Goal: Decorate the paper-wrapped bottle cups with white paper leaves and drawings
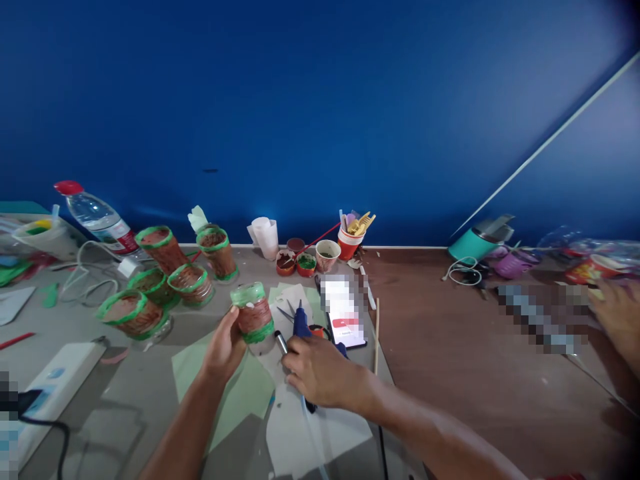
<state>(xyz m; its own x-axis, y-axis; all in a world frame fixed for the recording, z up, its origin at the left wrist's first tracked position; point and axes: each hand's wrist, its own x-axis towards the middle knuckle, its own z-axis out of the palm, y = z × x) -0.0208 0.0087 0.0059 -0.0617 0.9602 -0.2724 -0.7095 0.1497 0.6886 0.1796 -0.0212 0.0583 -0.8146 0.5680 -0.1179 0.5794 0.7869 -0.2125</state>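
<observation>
A clear jar painted brown with green bands is upright in my left hand, whose fingers wrap its left side. My right hand lies over a blue glue gun and a dark pen-like stick; its fingers are bent, and what they grip is partly hidden. The gun's nozzle points up, away from me. Scissors rest beside it on white paper. Just right of the gun, a phone with a lit screen lies on the table.
Several brown and green painted jars stand at the left, by a water bottle. Paint cups line the wall. A power strip lies front left, a wooden stick right of the phone. Another person's hand shows far right.
</observation>
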